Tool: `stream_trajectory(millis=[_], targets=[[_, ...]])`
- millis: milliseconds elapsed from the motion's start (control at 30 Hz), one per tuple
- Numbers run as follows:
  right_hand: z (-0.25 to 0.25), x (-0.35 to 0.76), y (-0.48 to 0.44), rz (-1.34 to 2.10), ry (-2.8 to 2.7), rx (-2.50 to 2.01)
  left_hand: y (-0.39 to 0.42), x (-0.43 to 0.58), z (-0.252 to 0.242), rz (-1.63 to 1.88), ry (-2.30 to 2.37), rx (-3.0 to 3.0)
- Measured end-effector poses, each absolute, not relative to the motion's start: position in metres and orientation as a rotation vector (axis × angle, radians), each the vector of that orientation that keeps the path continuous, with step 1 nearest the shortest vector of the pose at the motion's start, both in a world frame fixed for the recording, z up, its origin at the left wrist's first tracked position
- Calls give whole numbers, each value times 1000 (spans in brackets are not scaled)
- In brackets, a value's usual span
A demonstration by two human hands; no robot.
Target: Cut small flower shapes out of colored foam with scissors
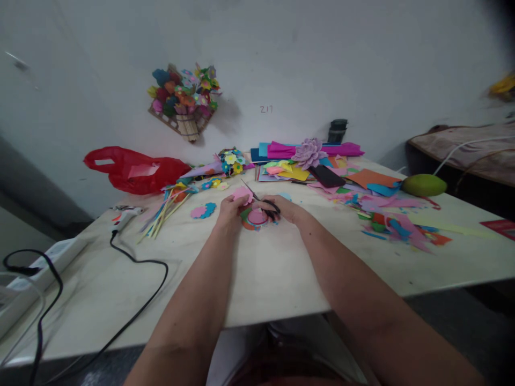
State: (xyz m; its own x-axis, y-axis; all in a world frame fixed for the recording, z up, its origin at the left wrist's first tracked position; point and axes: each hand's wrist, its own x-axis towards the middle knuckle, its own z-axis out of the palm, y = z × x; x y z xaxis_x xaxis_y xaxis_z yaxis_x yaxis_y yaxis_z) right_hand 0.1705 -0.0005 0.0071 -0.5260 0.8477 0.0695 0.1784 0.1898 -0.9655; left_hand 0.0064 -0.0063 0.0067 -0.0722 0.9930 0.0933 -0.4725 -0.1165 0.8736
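My left hand (232, 210) pinches a pink paper piece with a scalloped edge (242, 195). In my right hand (281, 208) is a pair of scissors (272, 209) with dark handles, the blades pointing up and left beside the pink piece. Below both hands on the table lie round paper pieces (257, 216) in pink, green and orange, partly covered by my fingers. Left of my left hand rest pink and blue scalloped paper shapes (203, 210), overlapping each other.
At the left are a red plastic bag (140, 170), a glue gun (125, 217) with its black cord, thin sticks (163, 217) and a power strip (60, 262). Paper scraps (402, 228), a black phone (326, 176) and a green mango-like fruit (424, 185) lie right. Paper flowers (185, 91) hang on the wall.
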Motion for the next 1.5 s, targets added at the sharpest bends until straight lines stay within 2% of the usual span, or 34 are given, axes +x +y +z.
stream_trajectory(millis=[1500], targets=[[2,170,3,1317,-1890,-976,-5,8,6,1559,792,828]])
